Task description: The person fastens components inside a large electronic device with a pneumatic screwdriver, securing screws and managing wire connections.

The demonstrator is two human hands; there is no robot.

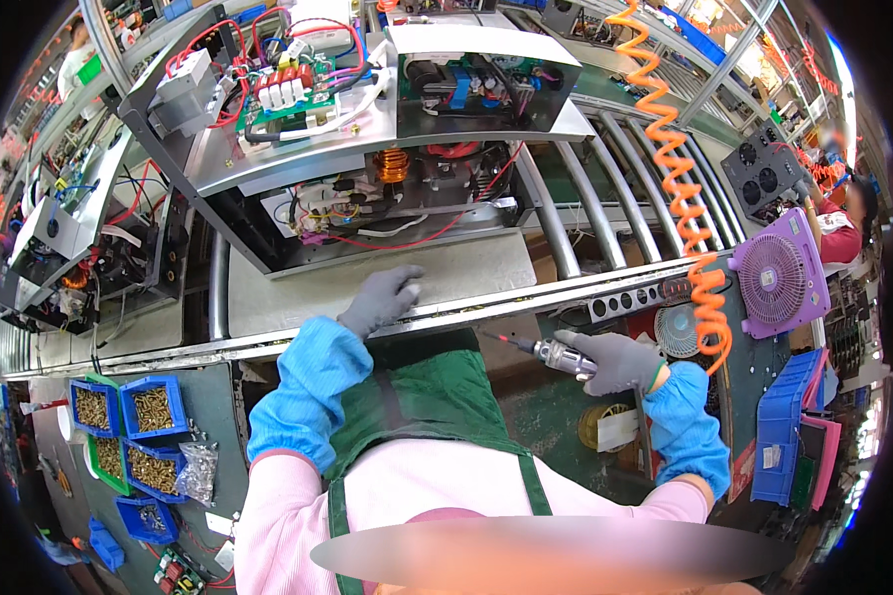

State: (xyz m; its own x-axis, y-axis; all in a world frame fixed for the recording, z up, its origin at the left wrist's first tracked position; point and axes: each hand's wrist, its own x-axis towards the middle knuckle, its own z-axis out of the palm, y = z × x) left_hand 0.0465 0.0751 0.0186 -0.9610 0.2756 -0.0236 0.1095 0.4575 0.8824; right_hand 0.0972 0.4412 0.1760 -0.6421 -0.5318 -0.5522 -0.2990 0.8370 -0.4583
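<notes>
My right hand (620,361), in a grey glove, is wrapped round a powered screwdriver (564,358) with a silver body and a thin bit pointing left. The tool is in front of the conveyor's near rail, apart from any workpiece. My left hand (380,301), gloved in grey too, hovers over or rests on a flat pale board (476,266) at the rail; contact is unclear. Its fingers are apart and hold nothing. Beyond it stands an open metal-framed electronics unit (298,260), with a copper coil (392,166), loose wires and a green circuit board (313,99) on its upper shelf.
Blue bins (155,409) of brass-coloured fasteners stand on the left bench. A coiled orange hose (680,183) hangs over the conveyor rollers (605,203). At right are a purple fan (776,273), a blue crate (786,436) and another person (841,223). More electronics units (69,238) stand at left.
</notes>
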